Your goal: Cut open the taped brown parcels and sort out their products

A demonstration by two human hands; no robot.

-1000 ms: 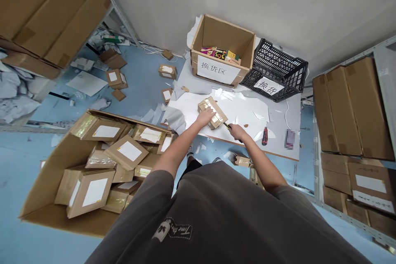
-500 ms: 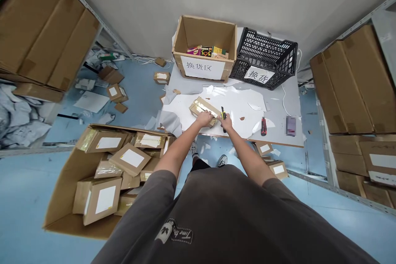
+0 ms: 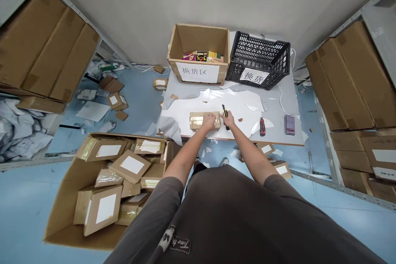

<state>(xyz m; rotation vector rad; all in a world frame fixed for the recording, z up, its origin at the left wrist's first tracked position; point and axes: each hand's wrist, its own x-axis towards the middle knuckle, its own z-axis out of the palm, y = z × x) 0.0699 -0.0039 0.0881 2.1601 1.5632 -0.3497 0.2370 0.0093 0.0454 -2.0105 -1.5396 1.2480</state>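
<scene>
On the white-topped table, a small cardboard box (image 3: 196,120) with shiny clear tape lies with its long side roughly along the front edge. My left hand (image 3: 209,121) grips this box from above, towards its right end, and covers part of the top. Just right of the box, my right hand (image 3: 228,120) is closed around a yellow and black utility knife (image 3: 225,111), whose tip points away from me. A small gap separates the knife from the box. Farther right lies a red and black utility knife (image 3: 262,127), which neither hand touches.
Behind stand an open carton (image 3: 198,72) holding colourful packages and a black plastic crate (image 3: 258,60). A phone-like object (image 3: 289,125) lies at the table's right. A large carton (image 3: 62,198) full of parcels stands at my left. Shelves with boxes (image 3: 352,78) flank both sides.
The small box has turned from a slant to lie nearly parallel with the table's front edge. My right hand and its knife now sit slightly apart from the box's right end.
</scene>
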